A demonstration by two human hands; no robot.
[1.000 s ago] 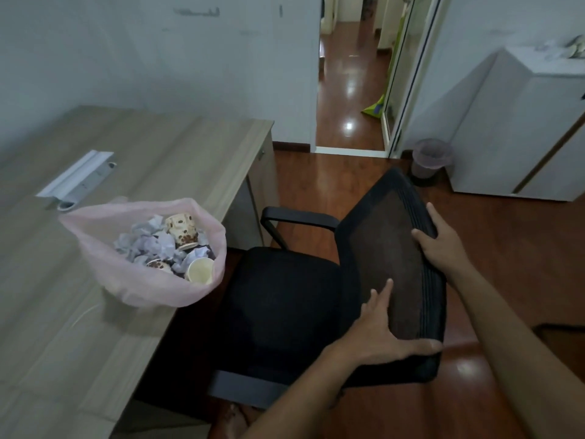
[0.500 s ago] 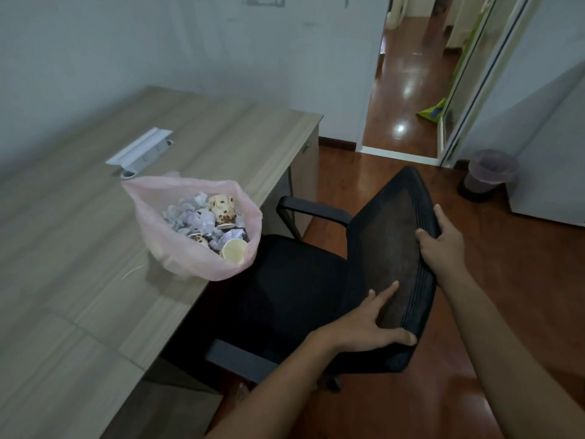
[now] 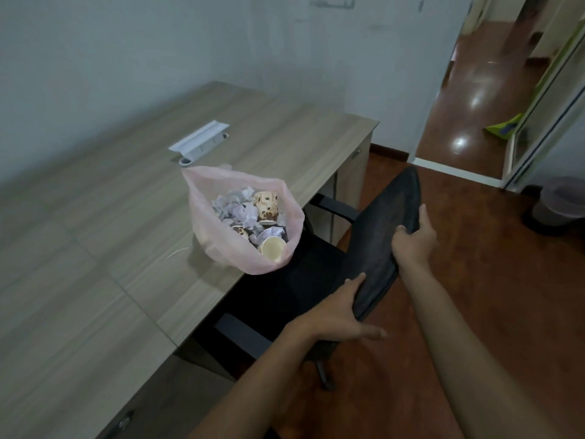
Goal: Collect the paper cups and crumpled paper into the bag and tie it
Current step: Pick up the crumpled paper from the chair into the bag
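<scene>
An open pink bag [image 3: 218, 245] stands on the wooden desk [image 3: 126, 217] near its front edge. Inside it lie crumpled paper [image 3: 235, 209], a brown-spotted paper cup [image 3: 267, 205] and a plain cream cup [image 3: 272, 249] on its side. Both hands are off the bag, on the mesh back of a black office chair [image 3: 376, 236] to its right. My left hand [image 3: 335, 315] presses flat against the lower front of the backrest, thumb stretched out. My right hand [image 3: 414, 239] grips the backrest's right edge, fingers curled over it.
A white cable box [image 3: 201, 142] lies on the desk behind the bag. The chair's seat sits under the desk edge. A small bin with a pink liner [image 3: 560, 204] stands on the brown floor at right, by an open doorway [image 3: 474, 90].
The chair has swung in toward the desk with both hands still on its back. My view has turned left, so the bag sits nearer the middle of the frame.
</scene>
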